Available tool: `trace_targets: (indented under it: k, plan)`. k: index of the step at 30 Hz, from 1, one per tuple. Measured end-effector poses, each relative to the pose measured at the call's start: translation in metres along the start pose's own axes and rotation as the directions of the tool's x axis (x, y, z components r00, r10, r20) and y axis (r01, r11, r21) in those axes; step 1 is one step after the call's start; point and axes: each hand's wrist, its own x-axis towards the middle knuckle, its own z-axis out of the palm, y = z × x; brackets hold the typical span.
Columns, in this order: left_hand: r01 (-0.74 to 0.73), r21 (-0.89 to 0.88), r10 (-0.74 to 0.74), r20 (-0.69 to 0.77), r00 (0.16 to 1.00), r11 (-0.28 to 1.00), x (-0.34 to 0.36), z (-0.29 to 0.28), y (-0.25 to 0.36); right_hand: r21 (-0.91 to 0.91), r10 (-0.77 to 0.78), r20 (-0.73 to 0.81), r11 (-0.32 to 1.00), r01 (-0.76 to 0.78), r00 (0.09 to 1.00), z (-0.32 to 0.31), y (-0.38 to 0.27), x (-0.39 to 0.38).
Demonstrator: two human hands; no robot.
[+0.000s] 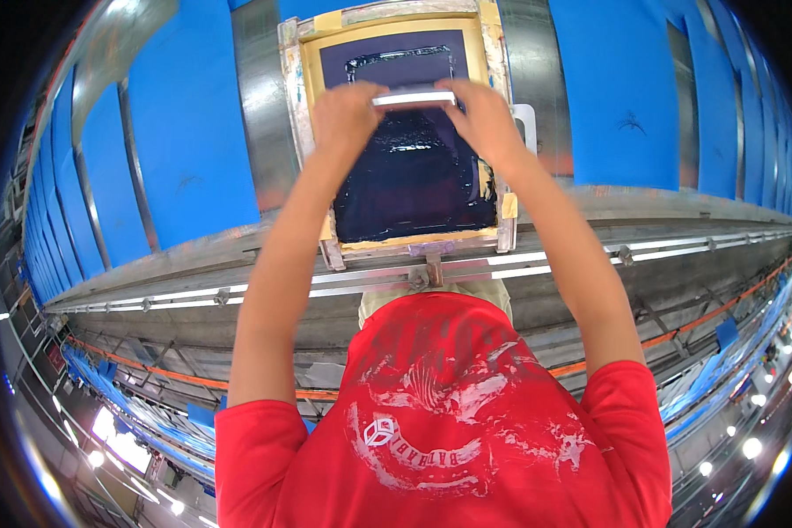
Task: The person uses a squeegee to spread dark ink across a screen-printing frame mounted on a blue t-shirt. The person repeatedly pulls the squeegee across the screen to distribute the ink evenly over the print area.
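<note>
A squeegee (415,99) with a pale handle lies crosswise over a screen printing frame (297,88). Its left end is gripped by my left hand (345,119), and my right hand (486,123) grips the right end, with fingers wrapped over the far side. Dark, glossy ink (414,180) covers much of the mesh inside the frame, on the near side of the squeegee. Beyond it, a wet ink line runs near the far end. Yellowish tape borders the mesh. What lies beneath the frame is hidden.
Blue fabric panels (189,132) lie along the long metal table (277,106), with more blue panels (627,97) to the right. A metal rail (537,259) runs along the near edge, in front of my body. A white handle-like loop (526,128) sits beside the frame.
</note>
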Motion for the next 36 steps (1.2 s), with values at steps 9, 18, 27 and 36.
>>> trace_targets:
  k: [9,18,27,36]
  plan:
    - [-0.013,-0.058,0.013,-0.002,1.000,0.998,-0.123,0.003,0.049,0.070,-0.008,0.062,0.998,0.003,0.998,-0.006,-0.042,-0.127]
    - [-0.037,-0.109,0.031,-0.054,0.998,0.993,-0.144,-0.001,0.062,0.173,0.392,-0.315,0.919,-0.353,0.865,-0.035,0.088,-0.079]
    - [-0.036,-0.102,0.023,-0.126,0.992,0.994,-0.181,-0.016,0.062,0.244,0.334,-0.462,0.938,-0.245,0.822,-0.024,0.047,-0.045]
    - [0.018,-0.132,-0.037,-0.149,0.988,0.991,-0.241,-0.123,-0.078,0.423,0.369,-0.353,0.883,-0.205,0.860,0.078,-0.135,0.001]
